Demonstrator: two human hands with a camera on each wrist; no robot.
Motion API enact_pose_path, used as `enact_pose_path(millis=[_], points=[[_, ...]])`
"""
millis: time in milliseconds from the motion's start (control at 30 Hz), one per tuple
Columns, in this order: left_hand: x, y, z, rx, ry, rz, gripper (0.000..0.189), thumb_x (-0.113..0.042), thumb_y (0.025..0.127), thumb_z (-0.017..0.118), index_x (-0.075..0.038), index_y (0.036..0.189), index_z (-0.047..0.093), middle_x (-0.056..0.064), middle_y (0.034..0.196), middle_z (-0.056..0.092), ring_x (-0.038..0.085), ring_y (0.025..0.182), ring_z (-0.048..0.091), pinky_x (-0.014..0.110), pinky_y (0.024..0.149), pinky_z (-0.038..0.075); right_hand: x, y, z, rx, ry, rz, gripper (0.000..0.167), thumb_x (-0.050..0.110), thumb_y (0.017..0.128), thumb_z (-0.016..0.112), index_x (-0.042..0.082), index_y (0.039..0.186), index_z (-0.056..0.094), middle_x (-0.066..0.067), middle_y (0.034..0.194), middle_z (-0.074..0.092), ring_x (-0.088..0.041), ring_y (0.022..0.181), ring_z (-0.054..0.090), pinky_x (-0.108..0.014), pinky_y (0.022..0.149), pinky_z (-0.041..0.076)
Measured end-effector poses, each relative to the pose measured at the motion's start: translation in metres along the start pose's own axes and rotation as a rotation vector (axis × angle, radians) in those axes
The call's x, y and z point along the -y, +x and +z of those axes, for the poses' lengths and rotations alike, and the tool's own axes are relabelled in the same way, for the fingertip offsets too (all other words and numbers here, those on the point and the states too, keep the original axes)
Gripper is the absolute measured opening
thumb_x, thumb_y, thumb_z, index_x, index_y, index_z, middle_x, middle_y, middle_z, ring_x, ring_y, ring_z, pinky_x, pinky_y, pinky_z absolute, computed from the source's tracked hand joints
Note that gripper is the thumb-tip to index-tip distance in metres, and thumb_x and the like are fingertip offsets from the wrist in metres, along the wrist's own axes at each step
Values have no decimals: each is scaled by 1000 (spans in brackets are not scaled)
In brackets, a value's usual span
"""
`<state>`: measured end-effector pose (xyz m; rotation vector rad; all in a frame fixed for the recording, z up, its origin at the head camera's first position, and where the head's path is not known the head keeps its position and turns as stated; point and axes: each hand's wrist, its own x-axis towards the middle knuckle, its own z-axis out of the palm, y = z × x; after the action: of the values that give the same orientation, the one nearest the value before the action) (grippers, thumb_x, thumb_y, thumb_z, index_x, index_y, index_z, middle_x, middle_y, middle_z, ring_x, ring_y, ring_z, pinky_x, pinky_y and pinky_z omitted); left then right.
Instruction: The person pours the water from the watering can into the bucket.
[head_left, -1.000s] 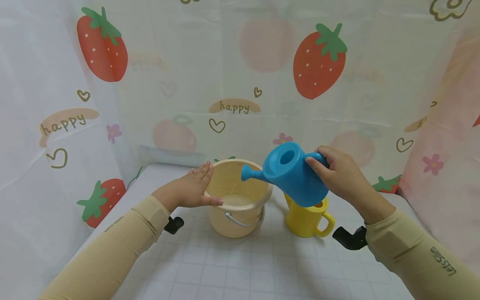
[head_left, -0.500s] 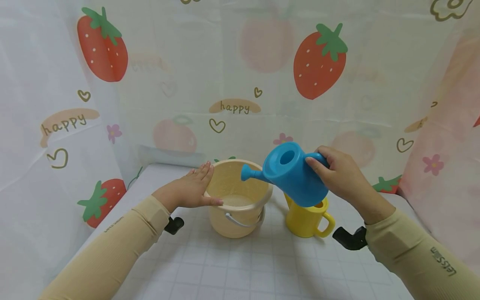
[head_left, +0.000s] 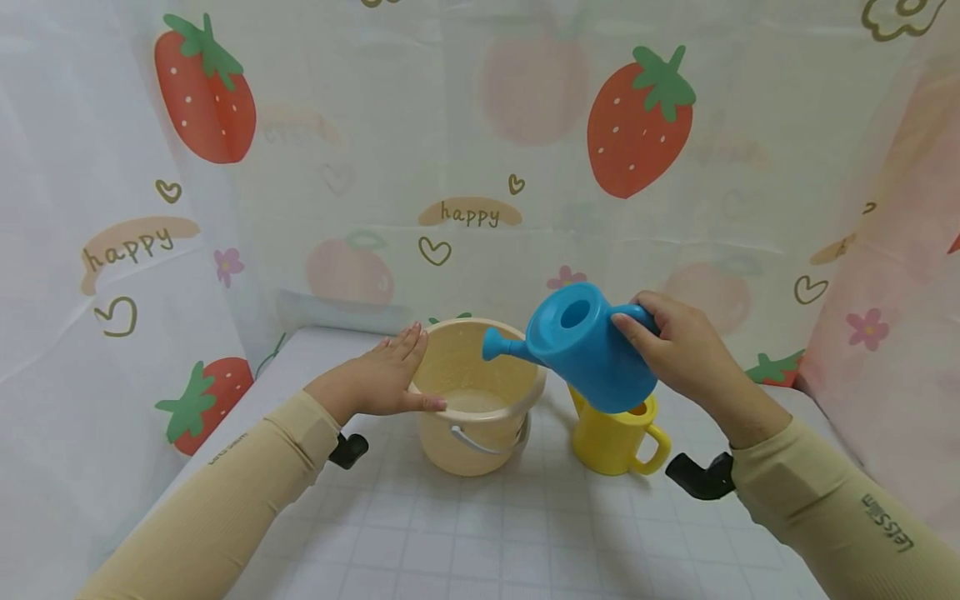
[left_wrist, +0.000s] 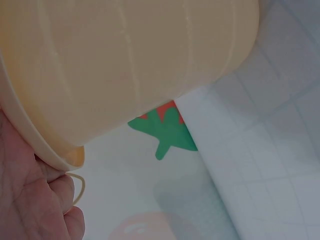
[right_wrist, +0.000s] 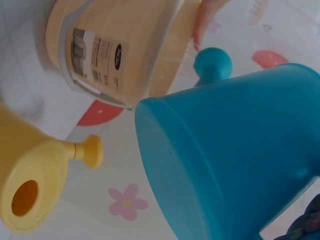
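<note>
My right hand (head_left: 686, 346) grips the handle of a blue watering can (head_left: 592, 354), held tilted in the air with its spout's rose (head_left: 495, 344) over the right part of a cream bucket (head_left: 468, 442). My left hand (head_left: 382, 371) rests on the bucket's left rim, fingers straight, thumb lying along the front rim. The left wrist view has the bucket's ribbed wall (left_wrist: 150, 50) with the palm (left_wrist: 20, 185) at its rim. Just right of the bucket, partly behind the blue can, stands a yellow watering can (head_left: 609, 443). The bucket is upright with its grey handle (head_left: 480, 444) hanging down.
A white gridded cloth (head_left: 465, 542) covers the table. Behind and to both sides hangs a curtain (head_left: 375, 125) printed with strawberries and hearts. The bucket bears a printed label (right_wrist: 102, 62). Black wrist cameras (head_left: 701, 477) sit under both forearms.
</note>
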<state>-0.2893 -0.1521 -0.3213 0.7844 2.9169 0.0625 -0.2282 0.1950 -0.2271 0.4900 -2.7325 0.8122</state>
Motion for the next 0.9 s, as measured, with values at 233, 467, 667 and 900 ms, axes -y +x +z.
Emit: enact_pose_path(millis=[233, 467, 667, 900], points=[[-1, 0, -1, -1, 1, 0, 118, -84, 70, 29, 3, 145, 1, 18, 151, -6, 28, 139, -1, 46, 111, 9, 0, 0, 0, 1, -6, 0, 35, 35, 95, 47, 2, 103, 55, -16, 96, 61, -36, 92, 58, -57, 80, 47], [-1, 0, -1, -1, -3, -1, 116, -82, 73, 32, 3, 145, 0, 19, 151, -6, 28, 139, -1, 46, 111, 9, 1, 0, 1, 4, -5, 0, 35, 35, 95, 48, 1, 103, 54, -17, 98, 61, -37, 93, 58, -57, 80, 46], [-1, 0, -1, 1, 0, -1, 115, -81, 73, 33, 3, 144, 0, 19, 151, -5, 29, 139, -1, 47, 111, 9, 0, 1, 1, 4, -13, -5, 34, 34, 95, 48, 2, 102, 54, -16, 95, 61, -35, 91, 58, -56, 80, 47], [0, 1, -1, -3, 10, 2, 118, -84, 71, 30, 4, 144, 1, 20, 150, -5, 29, 139, 0, 47, 111, 10, 0, 1, 1, 2, -20, -10, 33, 35, 95, 48, 2, 98, 54, -14, 90, 60, -33, 88, 58, -55, 79, 48]])
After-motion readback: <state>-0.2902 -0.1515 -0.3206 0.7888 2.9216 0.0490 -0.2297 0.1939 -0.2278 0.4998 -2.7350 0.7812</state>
